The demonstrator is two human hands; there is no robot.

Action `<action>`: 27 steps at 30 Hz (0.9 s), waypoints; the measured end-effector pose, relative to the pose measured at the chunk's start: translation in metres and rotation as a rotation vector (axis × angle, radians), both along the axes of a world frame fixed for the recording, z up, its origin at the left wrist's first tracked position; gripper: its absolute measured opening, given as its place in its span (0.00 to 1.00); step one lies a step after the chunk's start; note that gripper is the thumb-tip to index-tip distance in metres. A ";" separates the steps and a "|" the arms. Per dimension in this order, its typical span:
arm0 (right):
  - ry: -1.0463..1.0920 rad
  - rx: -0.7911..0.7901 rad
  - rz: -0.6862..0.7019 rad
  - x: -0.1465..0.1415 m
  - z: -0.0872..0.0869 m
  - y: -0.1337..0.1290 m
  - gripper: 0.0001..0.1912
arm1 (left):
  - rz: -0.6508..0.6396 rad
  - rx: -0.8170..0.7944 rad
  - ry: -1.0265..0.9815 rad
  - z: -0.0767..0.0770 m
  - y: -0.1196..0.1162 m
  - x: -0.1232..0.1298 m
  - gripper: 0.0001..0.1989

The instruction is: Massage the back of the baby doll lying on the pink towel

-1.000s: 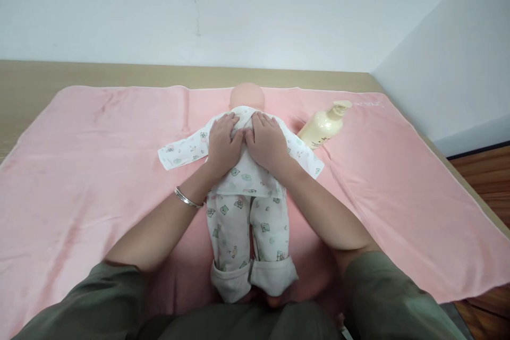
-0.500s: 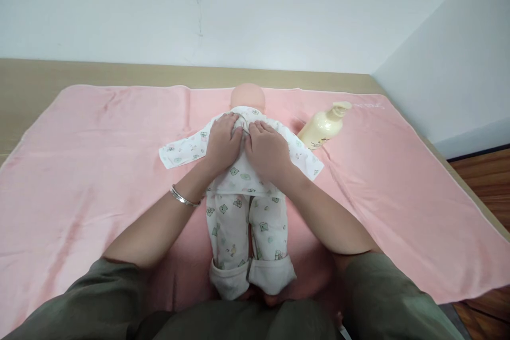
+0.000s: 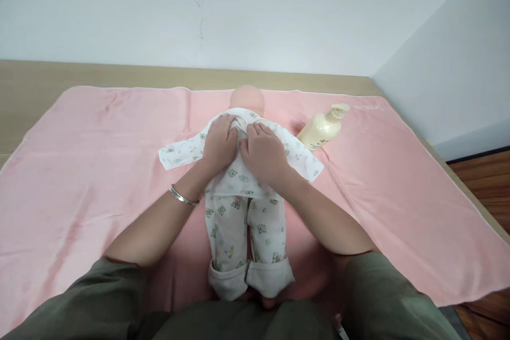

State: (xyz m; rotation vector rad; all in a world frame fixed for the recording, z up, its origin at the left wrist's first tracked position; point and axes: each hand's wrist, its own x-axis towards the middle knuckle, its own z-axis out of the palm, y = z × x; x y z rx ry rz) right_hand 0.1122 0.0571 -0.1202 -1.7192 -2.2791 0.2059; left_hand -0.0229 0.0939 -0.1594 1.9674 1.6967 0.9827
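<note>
A baby doll [image 3: 247, 99] lies face down with its head toward the wall. It wears a white printed top [image 3: 235, 183] with the sleeves spread out and matching trousers [image 3: 265, 228] with turned-up cuffs. My left hand [image 3: 220, 143] rests flat on the left side of the doll's upper back, wearing a silver bangle at the wrist. On the right side of the upper back lies my right hand [image 3: 263, 153], its fingers stretched toward the neck. Cloth is creased between the two hands. Neither palm shows.
Under the doll a pink blanket [image 3: 99, 180] covers much of the wooden tabletop [image 3: 40, 74]. A cream pump bottle [image 3: 322, 128] leans by the doll's right-hand sleeve. White walls [image 3: 279, 16] stand behind and to the right.
My left hand has shifted slightly left and toward me, and my right hand slightly left. The top's cloth has bunched a little differently between them.
</note>
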 end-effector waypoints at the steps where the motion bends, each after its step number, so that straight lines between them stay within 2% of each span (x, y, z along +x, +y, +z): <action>1: -0.007 0.003 0.009 0.000 0.000 -0.001 0.31 | 0.004 0.005 0.011 -0.001 0.000 0.000 0.29; 6: 0.083 -0.066 -0.026 0.014 -0.004 0.024 0.32 | -0.004 0.053 0.053 -0.001 -0.023 0.016 0.28; 10: 0.098 -0.083 -0.060 0.022 -0.008 0.037 0.34 | -0.038 0.033 0.097 0.004 -0.038 0.027 0.31; 13: 0.059 -0.064 -0.064 0.015 -0.006 0.026 0.32 | -0.047 -0.001 0.056 0.005 -0.031 0.023 0.31; 18: -0.066 0.017 -0.014 0.001 0.005 -0.005 0.31 | 0.010 -0.007 -0.024 -0.001 -0.001 0.004 0.30; 20: -0.075 0.000 0.017 0.005 0.010 -0.007 0.29 | 0.022 0.003 -0.012 -0.002 0.002 0.003 0.30; 24: 0.122 -0.097 0.049 0.027 0.008 0.020 0.22 | 0.009 0.023 0.082 0.003 -0.018 0.014 0.30; 27: 0.209 -0.071 0.038 0.039 -0.006 0.046 0.25 | -0.085 0.080 0.147 0.007 -0.037 0.026 0.30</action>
